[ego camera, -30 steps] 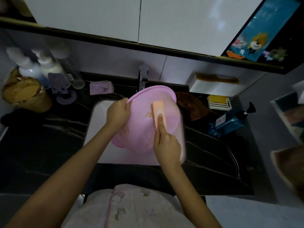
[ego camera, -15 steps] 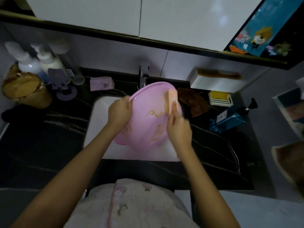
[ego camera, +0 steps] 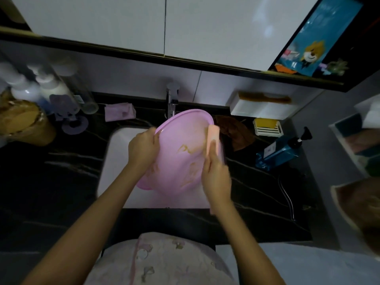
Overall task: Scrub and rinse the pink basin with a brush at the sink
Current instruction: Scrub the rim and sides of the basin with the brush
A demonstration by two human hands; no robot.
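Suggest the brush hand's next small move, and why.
Probably the right hand should draw the brush down across the pink basin: it sits at the far rim, yellowish marks show mid-bowl, and the left hand steadies the tilted basin over the sink.

Pink basin (ego camera: pixel 181 153) with tan squiggle print inside; pale peach brush (ego camera: pixel 212 138). White sink (ego camera: pixel 117 153) — black countertop (ego camera: pixel 61 171) streaked with pale veins. Blue pump bottle (ego camera: pixel 279 155), lilac cloth (ego camera: pixel 119 112), brown rag (ego camera: pixel 236 130).
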